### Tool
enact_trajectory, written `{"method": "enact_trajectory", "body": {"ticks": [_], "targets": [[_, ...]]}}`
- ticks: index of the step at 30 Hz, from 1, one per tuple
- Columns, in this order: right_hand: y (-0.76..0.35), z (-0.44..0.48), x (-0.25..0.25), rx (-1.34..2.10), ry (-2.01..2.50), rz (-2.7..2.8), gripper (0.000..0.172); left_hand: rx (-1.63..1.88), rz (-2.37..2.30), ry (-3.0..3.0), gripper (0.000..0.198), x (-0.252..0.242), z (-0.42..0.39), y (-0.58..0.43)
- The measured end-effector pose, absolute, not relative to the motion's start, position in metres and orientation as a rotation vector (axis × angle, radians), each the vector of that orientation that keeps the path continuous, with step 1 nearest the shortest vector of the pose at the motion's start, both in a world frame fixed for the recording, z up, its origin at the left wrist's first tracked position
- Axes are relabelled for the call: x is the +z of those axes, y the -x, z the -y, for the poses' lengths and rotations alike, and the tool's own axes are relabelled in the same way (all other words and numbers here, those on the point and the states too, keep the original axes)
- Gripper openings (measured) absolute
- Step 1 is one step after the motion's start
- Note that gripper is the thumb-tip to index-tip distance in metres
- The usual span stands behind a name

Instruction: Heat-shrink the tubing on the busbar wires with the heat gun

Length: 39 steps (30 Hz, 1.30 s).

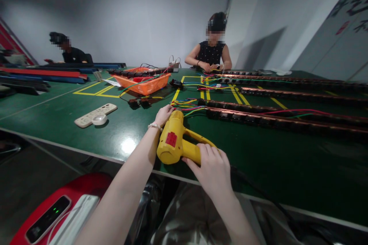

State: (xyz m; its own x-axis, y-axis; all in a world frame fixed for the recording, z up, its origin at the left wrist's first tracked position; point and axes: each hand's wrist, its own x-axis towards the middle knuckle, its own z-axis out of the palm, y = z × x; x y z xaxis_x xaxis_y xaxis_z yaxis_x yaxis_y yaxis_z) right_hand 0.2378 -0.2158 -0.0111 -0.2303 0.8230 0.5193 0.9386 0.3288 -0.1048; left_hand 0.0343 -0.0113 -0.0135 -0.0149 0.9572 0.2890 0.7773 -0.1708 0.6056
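Observation:
A yellow heat gun (171,138) with a red label is gripped by its handle in my right hand (212,160), at the table's front edge. Its nozzle points away from me, toward the ends of several coloured wires (186,103). My left hand (165,114) is closed at those wire ends, just left of the nozzle; its fingertips are partly hidden, and it appears to pinch the wires. From there the wires run right into long dark bars with copper-coloured strips (244,115) lying on the green table (138,122).
An orange basket (148,85) holding dark parts stands behind my left hand. A beige power strip (96,115) and a small white round dish (99,119) lie at the left. Across the table a person (212,51) handles wires; another person (73,54) sits far left.

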Motion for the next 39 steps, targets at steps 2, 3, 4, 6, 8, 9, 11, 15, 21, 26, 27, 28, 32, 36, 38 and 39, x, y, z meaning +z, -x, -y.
{"method": "enact_trajectory", "body": {"ticks": [2,3,4,6,8,9,11,15,21,26,27,28,32,36,38,39], "targets": [[-0.242,0.214,-0.011,-0.284,1.528,2.127,0.047,0.973,-1.825,-1.993,0.026,-0.014,0.011,-0.034],[-0.245,0.212,-0.01,-0.268,1.523,2.129,0.047,0.976,-1.825,-1.992,0.026,-0.015,0.011,-0.035],[-0.248,0.211,-0.009,-0.251,1.522,2.129,0.047,0.976,-1.827,-1.993,0.026,-0.015,0.012,-0.035],[-0.254,0.21,-0.008,-0.232,1.524,2.122,0.046,0.967,-1.842,-2.003,0.026,-0.015,0.012,-0.036],[-0.259,0.209,-0.006,-0.238,1.526,2.114,0.046,0.958,-1.869,-2.021,0.026,-0.015,0.013,-0.037],[-0.261,0.208,-0.006,-0.249,1.525,2.11,0.046,0.958,-1.88,-2.029,0.026,-0.015,0.013,-0.038],[-0.264,0.208,-0.005,-0.277,1.523,2.1,0.046,0.967,-1.892,-2.04,0.025,-0.015,0.014,-0.039],[-0.271,0.208,-0.005,-0.346,1.518,2.08,0.046,0.963,-1.882,-2.018,0.026,-0.015,0.016,-0.04],[-0.291,0.205,-0.011,-0.455,1.567,2.042,0.047,0.969,-1.84,-1.976,0.024,-0.013,0.019,-0.04],[-0.301,0.204,-0.011,-0.488,1.611,2.034,0.046,0.974,-1.846,-1.978,0.022,-0.012,0.02,-0.04],[-0.302,0.205,-0.011,-0.488,1.611,2.038,0.045,0.976,-1.844,-1.979,0.023,-0.012,0.02,-0.04],[-0.303,0.205,-0.011,-0.492,1.607,2.04,0.045,0.978,-1.843,-1.977,0.023,-0.011,0.021,-0.041],[-0.302,0.207,-0.011,-0.536,1.562,2.067,0.058,0.967,-1.858,-1.972,0.023,-0.01,0.022,-0.042],[-0.289,0.199,-0.003,-0.512,1.515,2.159,0.078,0.949,-1.885,-1.979,0.024,-0.008,0.022,-0.043],[-0.275,0.193,0.004,-0.42,1.499,2.215,0.089,0.936,-1.895,-1.983,0.024,-0.008,0.022,-0.043],[-0.267,0.191,0.008,-0.366,1.518,2.223,0.098,0.927,-1.897,-1.986,0.024,-0.007,0.022,-0.043]]}}
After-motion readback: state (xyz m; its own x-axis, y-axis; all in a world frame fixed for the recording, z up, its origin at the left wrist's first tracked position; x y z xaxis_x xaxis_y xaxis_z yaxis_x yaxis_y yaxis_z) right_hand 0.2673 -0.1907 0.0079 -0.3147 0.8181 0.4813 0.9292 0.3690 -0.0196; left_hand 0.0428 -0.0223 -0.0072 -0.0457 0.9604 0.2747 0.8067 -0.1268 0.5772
